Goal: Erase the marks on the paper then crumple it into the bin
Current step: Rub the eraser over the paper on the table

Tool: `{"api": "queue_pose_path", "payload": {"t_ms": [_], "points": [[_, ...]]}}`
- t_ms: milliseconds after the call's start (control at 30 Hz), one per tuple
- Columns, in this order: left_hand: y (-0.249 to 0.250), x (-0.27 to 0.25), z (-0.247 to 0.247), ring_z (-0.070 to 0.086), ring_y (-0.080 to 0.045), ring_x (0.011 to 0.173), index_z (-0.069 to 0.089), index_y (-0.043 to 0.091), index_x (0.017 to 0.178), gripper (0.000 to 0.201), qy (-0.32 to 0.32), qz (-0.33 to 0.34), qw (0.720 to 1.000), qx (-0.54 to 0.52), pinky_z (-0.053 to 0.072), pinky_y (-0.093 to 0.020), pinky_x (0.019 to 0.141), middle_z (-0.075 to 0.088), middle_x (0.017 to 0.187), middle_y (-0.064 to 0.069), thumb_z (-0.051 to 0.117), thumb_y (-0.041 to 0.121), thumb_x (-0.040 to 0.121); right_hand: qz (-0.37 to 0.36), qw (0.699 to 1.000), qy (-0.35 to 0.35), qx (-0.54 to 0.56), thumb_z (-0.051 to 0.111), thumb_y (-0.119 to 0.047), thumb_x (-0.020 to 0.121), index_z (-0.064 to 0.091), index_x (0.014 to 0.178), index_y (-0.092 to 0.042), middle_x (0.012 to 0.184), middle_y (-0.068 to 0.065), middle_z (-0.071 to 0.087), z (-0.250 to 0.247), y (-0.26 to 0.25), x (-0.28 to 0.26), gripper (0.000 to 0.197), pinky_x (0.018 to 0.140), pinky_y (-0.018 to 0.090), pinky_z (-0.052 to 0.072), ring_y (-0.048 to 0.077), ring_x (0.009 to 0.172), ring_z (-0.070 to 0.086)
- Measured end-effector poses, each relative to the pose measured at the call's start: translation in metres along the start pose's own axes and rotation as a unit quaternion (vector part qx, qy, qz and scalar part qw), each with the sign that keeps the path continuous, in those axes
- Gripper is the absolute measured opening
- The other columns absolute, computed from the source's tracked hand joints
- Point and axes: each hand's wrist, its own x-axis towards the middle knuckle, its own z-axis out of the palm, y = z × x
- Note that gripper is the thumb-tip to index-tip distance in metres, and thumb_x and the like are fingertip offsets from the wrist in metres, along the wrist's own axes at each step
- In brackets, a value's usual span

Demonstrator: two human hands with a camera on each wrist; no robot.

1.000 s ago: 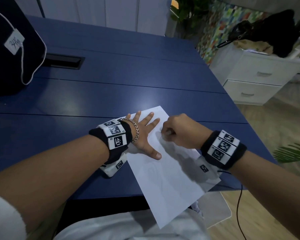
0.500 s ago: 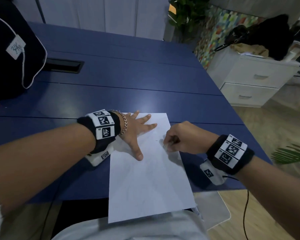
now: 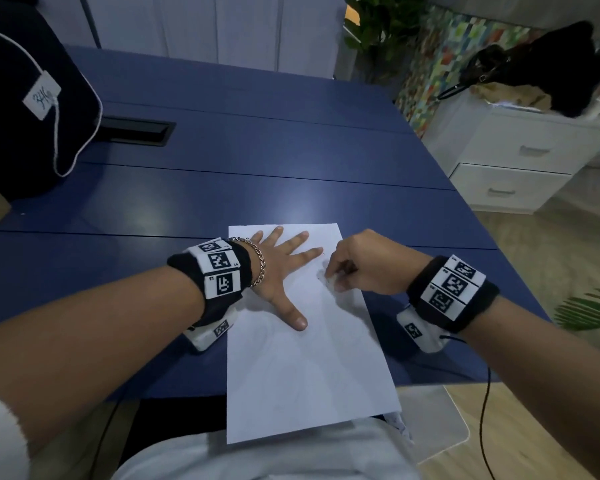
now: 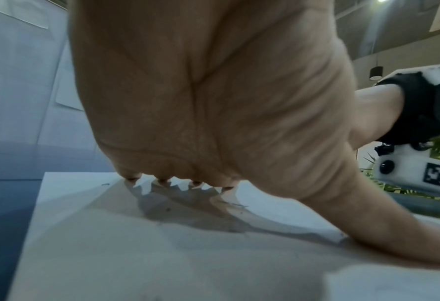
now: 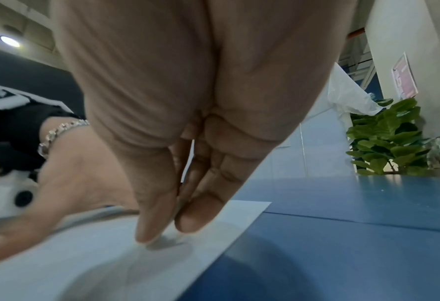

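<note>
While erasing continues: paper [image 3: 302, 358] flat at near table [image 3: 291, 161] edge, pinned by spread, flat left hand [image 3: 278, 268]. Right hand [image 3: 368, 265] curled, pinching small whitish eraser [image 3: 330, 280], probably. Next: finish faint marks, then crumple; bin unseen.

we see the paper [image 3: 302, 358] lying flat on the near part of the table [image 3: 257, 174], its near end hanging past the table edge over the lap. the left hand [image 3: 279, 275] lies on the paper's far left part, fingers toward 1 o'clock. at 3 o'clock of it, the right hand [image 3: 368, 265] meets the paper's right edge. at 10 o'clock of the paper a slot [image 3: 136, 131] sits in the table, with a bag [image 3: 21, 109] left of it. off the table at 2 o'clock stands a drawer unit [image 3: 513, 161], a plant [image 3: 378, 26] at 12 o'clock.
</note>
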Motion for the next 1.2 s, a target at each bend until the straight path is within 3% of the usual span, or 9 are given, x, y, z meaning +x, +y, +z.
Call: {"api": "queue_pose_path", "payload": {"t_ms": [133, 300, 433, 533, 667, 800, 1033, 1200], "points": [[0.000, 0.000, 0.000, -0.035, -0.032, 0.156, -0.030, 0.056, 0.156, 0.152, -0.001, 0.004, 1.000, -0.008, -0.014, -0.062, 0.127, -0.039, 0.167, 0.015, 0.067, 0.102, 0.049, 0.021, 0.996, 0.078, -0.020, 0.072, -0.014, 0.090, 0.078, 0.104, -0.022, 0.091, -0.010, 0.069, 0.002, 0.002, 0.008, 0.018, 0.078, 0.026, 0.055, 0.012, 0.087, 0.066], [-0.001, 0.002, 0.002, -0.035, -0.034, 0.156, -0.031, 0.056, 0.155, 0.153, -0.004, 0.002, 1.000, -0.007, -0.013, -0.064, 0.126, -0.041, 0.167, 0.015, 0.066, 0.103, 0.046, -0.032, 0.999, 0.007, -0.018, 0.068, -0.018, 0.089, 0.078, 0.100, -0.027, 0.091, -0.011, 0.071, 0.016, -0.016, -0.010, 0.017, 0.074, 0.021, 0.053, 0.007, 0.082, 0.063], [-0.002, 0.002, 0.002, -0.038, -0.033, 0.155, -0.032, 0.058, 0.153, 0.156, -0.006, 0.001, 1.000, -0.012, -0.013, -0.065, 0.126, -0.043, 0.165, 0.017, 0.059, 0.106, 0.037, 0.006, 0.997, 0.076, -0.029, 0.071, -0.016, 0.091, 0.077, 0.101, -0.020, 0.092, -0.011, 0.067, 0.007, 0.007, -0.001, 0.013, 0.072, 0.015, 0.048, 0.008, 0.084, 0.062], [-0.002, 0.003, 0.002, -0.037, -0.033, 0.155, -0.034, 0.058, 0.152, 0.156, -0.008, -0.001, 1.000, -0.009, -0.013, -0.065, 0.126, -0.043, 0.165, 0.017, 0.058, 0.107, 0.037, 0.014, 0.995, 0.097, -0.022, 0.069, -0.013, 0.089, 0.076, 0.094, -0.020, 0.087, -0.010, 0.067, 0.014, 0.005, -0.001, 0.011, 0.072, 0.028, 0.055, 0.013, 0.080, 0.065], [-0.001, 0.003, 0.002, -0.036, -0.033, 0.156, -0.036, 0.053, 0.153, 0.159, -0.013, -0.007, 1.000, -0.010, -0.014, -0.062, 0.126, -0.043, 0.165, 0.017, 0.061, 0.107, 0.039, -0.014, 0.999, 0.029, -0.031, 0.065, -0.010, 0.089, 0.075, 0.095, -0.022, 0.086, -0.012, 0.069, 0.014, -0.014, -0.004, 0.016, 0.074, 0.028, 0.055, 0.010, 0.081, 0.063], [0.000, 0.003, 0.000, -0.035, -0.031, 0.156, -0.035, 0.045, 0.157, 0.165, -0.009, -0.009, 1.000, -0.011, -0.014, -0.061, 0.127, -0.042, 0.165, 0.018, 0.063, 0.106, 0.040, 0.026, 0.997, 0.069, -0.027, 0.072, -0.012, 0.089, 0.075, 0.097, -0.021, 0.089, -0.008, 0.072, -0.004, 0.003, 0.018, 0.012, 0.081, 0.037, 0.059, 0.013, 0.084, 0.065], [0.000, 0.004, 0.001, -0.037, -0.029, 0.156, -0.035, 0.040, 0.159, 0.167, -0.009, -0.010, 1.000, -0.019, -0.014, -0.060, 0.127, -0.043, 0.164, 0.020, 0.065, 0.105, 0.042, -0.003, 1.000, 0.025, -0.005, 0.074, -0.016, 0.088, 0.076, 0.095, -0.025, 0.085, -0.014, 0.074, 0.008, -0.007, 0.011, 0.011, 0.076, 0.021, 0.055, 0.001, 0.080, 0.066], [0.004, 0.002, 0.004, -0.034, -0.033, 0.157, -0.035, 0.044, 0.158, 0.166, 0.004, -0.025, 0.999, -0.023, -0.010, -0.063, 0.127, -0.041, 0.166, 0.017, 0.060, 0.109, 0.038, 0.055, 0.996, 0.068, -0.033, 0.072, -0.021, 0.091, 0.074, 0.097, -0.020, 0.091, -0.006, 0.071, 0.006, 0.007, 0.008, 0.006, 0.079, 0.037, 0.060, 0.015, 0.085, 0.066]]}}
